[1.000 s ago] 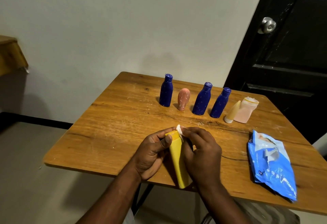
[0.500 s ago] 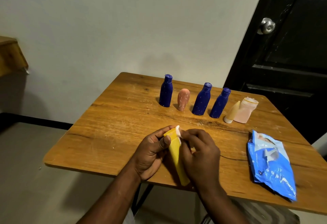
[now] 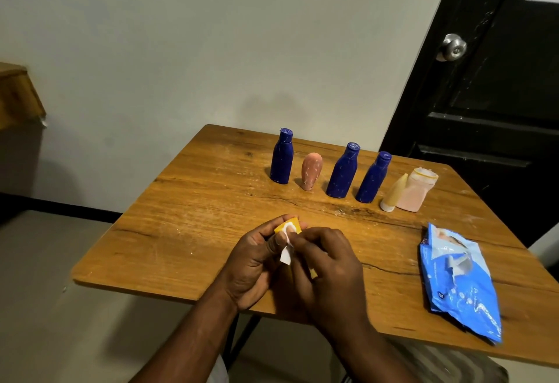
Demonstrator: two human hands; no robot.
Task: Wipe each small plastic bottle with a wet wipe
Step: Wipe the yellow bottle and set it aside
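Left hand [image 3: 251, 261] grips the yellow bottle [image 3: 297, 225] lengthwise toward the blue bottles [image 3: 341, 171]; right hand [image 3: 329, 273] apparently pinches a wipe [image 3: 286, 255] on its end.

Yellow bottle [image 3: 289, 224]: gripped in left hand [image 3: 251, 261] over the near part of the table [image 3: 196, 216], top end showing, body mostly hidden.

Wet wipe [image 3: 286, 251]: small white piece, pinched by right hand [image 3: 329, 270] against that end.

Far row, standing, left to right: left blue bottle [image 3: 282, 157], peach bottle [image 3: 311, 171] (cap down), middle blue bottle [image 3: 342, 171], right blue bottle [image 3: 373, 178], cream tube [image 3: 393, 193] just beside pale pink bottle [image 3: 416, 190].
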